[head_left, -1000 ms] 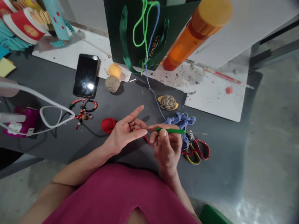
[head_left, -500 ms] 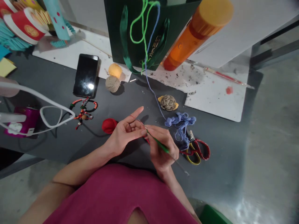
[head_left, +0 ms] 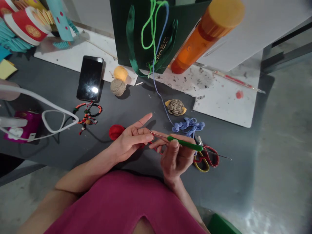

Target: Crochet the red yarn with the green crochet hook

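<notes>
My right hand (head_left: 175, 155) is closed on a green-handled crochet hook (head_left: 187, 144), whose metal tip points left toward my left hand. My left hand (head_left: 131, 138) has its index finger stretched out, with a thin red yarn strand (head_left: 156, 143) running over the fingers, and its thumb and other fingers pinch the strand near the hook's tip. A ball of red yarn (head_left: 115, 131) lies on the dark table (head_left: 48, 87) just left of my left hand. Both hands hover above the table's near edge.
Blue yarn (head_left: 188, 125) and red and yellow scissors (head_left: 207, 157) lie right of my hands. A knitted flower (head_left: 175, 106), two small yarn balls (head_left: 118, 87), a phone (head_left: 90, 78), beaded bracelets (head_left: 87, 114), a green bag (head_left: 151, 29) and an orange bottle (head_left: 204, 32) stand farther back.
My right hand has swung the hook from a steep slant back to nearly level, its tip staying at my left fingers. My left hand has barely moved.
</notes>
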`<state>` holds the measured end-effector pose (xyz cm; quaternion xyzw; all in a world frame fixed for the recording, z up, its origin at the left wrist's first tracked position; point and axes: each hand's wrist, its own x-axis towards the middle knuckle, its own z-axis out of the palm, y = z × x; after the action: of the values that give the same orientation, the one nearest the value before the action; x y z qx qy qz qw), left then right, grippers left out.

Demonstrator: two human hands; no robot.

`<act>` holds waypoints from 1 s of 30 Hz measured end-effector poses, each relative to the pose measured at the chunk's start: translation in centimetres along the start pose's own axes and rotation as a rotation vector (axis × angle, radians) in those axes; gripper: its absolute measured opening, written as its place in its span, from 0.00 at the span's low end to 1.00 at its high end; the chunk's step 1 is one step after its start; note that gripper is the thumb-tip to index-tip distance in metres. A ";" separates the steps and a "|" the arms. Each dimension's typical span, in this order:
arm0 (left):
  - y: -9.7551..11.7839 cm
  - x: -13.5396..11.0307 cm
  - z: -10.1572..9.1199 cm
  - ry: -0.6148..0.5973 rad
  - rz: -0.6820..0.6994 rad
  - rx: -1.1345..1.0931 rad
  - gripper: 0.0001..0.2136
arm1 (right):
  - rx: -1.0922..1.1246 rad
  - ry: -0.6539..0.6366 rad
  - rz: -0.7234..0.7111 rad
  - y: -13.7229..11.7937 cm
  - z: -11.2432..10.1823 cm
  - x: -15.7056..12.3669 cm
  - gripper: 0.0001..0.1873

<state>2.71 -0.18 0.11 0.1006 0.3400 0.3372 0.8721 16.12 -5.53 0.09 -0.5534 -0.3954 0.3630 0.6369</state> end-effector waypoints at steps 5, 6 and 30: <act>0.2 0.1 0.1 -0.018 0.011 0.013 0.27 | 0.012 0.006 0.105 -0.4 -0.5 0.5 0.08; 0.3 0.1 0.1 -0.029 0.006 0.010 0.25 | 0.037 0.010 0.150 -0.4 -0.6 0.7 0.09; 0.3 -0.3 0.3 -0.014 0.055 0.278 0.30 | 0.317 0.015 0.391 0.0 -0.6 1.9 0.09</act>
<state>2.60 -0.14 0.55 0.2323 0.3743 0.3098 0.8426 17.48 -4.10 0.22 -0.5154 -0.2141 0.5327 0.6362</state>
